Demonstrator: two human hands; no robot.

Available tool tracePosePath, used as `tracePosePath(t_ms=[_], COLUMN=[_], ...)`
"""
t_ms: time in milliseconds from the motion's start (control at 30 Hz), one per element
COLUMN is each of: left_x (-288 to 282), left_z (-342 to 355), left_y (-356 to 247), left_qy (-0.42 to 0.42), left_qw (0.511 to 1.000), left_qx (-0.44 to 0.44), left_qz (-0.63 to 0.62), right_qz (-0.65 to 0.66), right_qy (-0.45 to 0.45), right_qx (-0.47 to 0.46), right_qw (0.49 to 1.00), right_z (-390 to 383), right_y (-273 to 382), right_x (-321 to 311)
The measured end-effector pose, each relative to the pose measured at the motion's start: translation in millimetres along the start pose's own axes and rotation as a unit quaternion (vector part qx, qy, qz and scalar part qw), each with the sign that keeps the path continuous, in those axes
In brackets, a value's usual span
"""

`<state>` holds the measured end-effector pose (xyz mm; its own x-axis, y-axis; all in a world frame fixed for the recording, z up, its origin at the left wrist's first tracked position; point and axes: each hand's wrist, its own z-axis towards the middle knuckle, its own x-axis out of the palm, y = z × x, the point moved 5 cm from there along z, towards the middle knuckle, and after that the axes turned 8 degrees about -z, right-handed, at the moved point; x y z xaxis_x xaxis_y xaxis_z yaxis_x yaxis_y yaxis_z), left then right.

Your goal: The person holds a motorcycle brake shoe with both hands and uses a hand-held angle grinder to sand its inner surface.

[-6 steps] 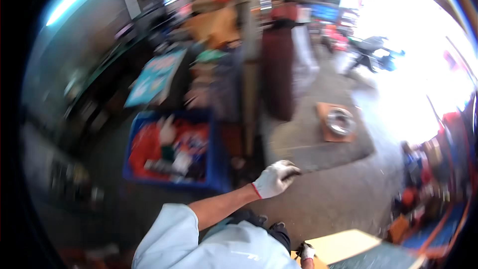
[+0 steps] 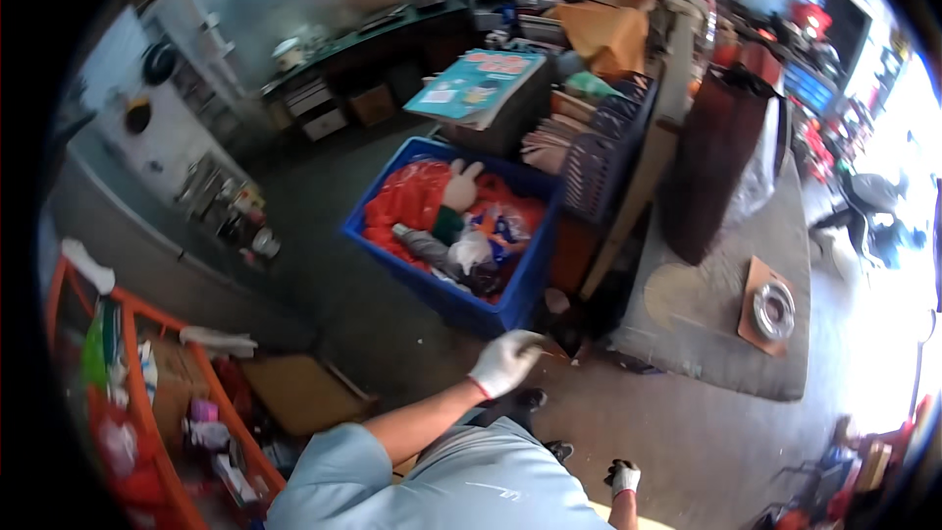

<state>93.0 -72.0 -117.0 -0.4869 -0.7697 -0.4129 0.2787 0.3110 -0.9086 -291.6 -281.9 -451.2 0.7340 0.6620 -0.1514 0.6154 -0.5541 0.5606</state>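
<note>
Room: you stood in a cluttered indoor space, with bright light spilling across the floor at the right.
Left hand: gloved in white with red at the cuff, it showed just beside the bin's near corner; you could not be sure of contact.
Left fingers: bent and pointing rightward; I cannot tell whether they grasped anything.
Right hand: also gloved, it hung low before you, well apart from the left; its fingers looked dark and curled, their grip unclear.
Blue bin: it stood ahead of you, holding red plastic, a rabbit-eared plush toy and a crumpled white bag.
Behind it: you had a purplish slotted basket.
Grey bench: to your right, it carried a round shiny dish on brown cardboard.
Orange rack: it stood at your left.
</note>
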Motion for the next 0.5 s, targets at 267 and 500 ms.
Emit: tracePosePath(t_ms=[267, 500], left_x=[-154, -156], left_z=[4, 46], left_y=[149, 210], left_qy=[-0.401, -0.475], left_qw=[0.782, 0.763], left_qx=[-0.33, -0.384], left_qz=[-0.347, -0.209], right_qz=[-0.232, -0.238], right_qy=[0.083, 0.206], right_qx=[-0.136, -0.157], right_qw=[0.959, 0.936], right_z=[22, -9], right_y=[155, 217], right_x=[69, 235])
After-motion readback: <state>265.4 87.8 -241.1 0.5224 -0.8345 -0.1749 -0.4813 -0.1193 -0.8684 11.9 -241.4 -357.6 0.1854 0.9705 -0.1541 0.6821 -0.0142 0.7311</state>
